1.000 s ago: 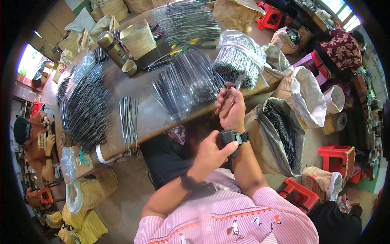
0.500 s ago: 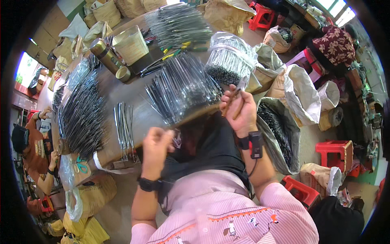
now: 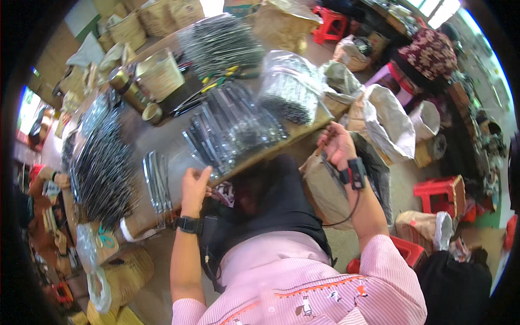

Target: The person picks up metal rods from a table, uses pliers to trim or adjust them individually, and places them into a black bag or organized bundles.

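Note:
My left hand (image 3: 196,190) is at the table's front edge, beside the near end of a pile of thin, shiny dark strips (image 3: 230,122). Its thumb and fingers are partly apart, with nothing visible between them. To the right of the table edge, my right hand (image 3: 339,147) is closed around a brown-handled hand tool (image 3: 325,142), which looks like pliers. Its head is hardly visible. A small row of similar strips (image 3: 158,179) lies left of my left hand. A plastic-wrapped bundle of pale, thin rods (image 3: 291,89) stands at the table's right corner.
A large heap of dark strips (image 3: 103,168) covers the table's left side. Behind lie a flask (image 3: 127,89), a cream bin (image 3: 160,75) and yellow-handled tools (image 3: 222,76). Open sacks (image 3: 382,119) and red stools (image 3: 440,194) stand at right. Other people sit at both sides.
My right hand has moved right and slightly down with the tool, whose head has turned out of clear sight. My left hand has shifted slightly left, its thumb now extended. The view has turned slightly.

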Demonstrator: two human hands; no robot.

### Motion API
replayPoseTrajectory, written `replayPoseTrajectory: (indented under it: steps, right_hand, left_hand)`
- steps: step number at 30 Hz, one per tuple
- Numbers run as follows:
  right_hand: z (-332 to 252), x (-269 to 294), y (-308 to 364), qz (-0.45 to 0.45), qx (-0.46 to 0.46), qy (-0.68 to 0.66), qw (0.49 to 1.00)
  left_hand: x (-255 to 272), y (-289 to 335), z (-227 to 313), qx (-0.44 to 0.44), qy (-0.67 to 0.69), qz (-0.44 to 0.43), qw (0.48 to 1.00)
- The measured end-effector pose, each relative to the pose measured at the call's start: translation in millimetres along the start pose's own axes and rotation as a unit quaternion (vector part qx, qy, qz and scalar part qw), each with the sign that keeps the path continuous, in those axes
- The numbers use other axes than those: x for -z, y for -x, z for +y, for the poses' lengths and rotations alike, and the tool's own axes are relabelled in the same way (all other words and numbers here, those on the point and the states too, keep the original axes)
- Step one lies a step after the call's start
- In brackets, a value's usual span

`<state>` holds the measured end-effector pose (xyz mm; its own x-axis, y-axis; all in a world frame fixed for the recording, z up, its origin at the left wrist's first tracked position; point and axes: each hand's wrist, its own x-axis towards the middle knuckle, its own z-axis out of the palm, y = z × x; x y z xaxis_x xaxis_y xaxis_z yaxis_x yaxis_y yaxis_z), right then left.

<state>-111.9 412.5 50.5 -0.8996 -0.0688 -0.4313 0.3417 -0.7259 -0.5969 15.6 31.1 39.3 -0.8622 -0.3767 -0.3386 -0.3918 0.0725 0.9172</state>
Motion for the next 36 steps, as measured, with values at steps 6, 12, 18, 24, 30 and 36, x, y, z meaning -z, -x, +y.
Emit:
replayPoseTrajectory:
  steps: [6, 12, 18, 24, 30, 36]
  right_hand:
    - [-14, -13, -13, 0.042, 0.028, 0.088, 0.995]
    - [-15, 1, -25, 0.021, 0.003, 0.067, 0.998]
    - [-23, 7, -13, 0.06, 0.055, 0.15, 0.985]
    - [-15, -10, -12, 0.07, 0.09, 0.243, 0.963]
    - [-10, -26, -31, 0.054, 0.106, 0.332, 0.936]
    - [-12, -27, -40, 0.057, 0.105, 0.358, 0.926]
  left_hand:
    - [-17, -8, 15, -0.028, -0.063, -0.016, 0.998]
    - [2, -6, 11, -0.003, 0.006, -0.036, 0.999]
    - [52, 11, 12, 0.087, 0.223, -0.057, 0.969]
    - [60, 35, 10, 0.109, 0.319, -0.085, 0.938]
    - [53, 57, 5, 0.081, 0.379, -0.104, 0.916]
    - [53, 71, 10, 0.072, 0.359, -0.098, 0.925]
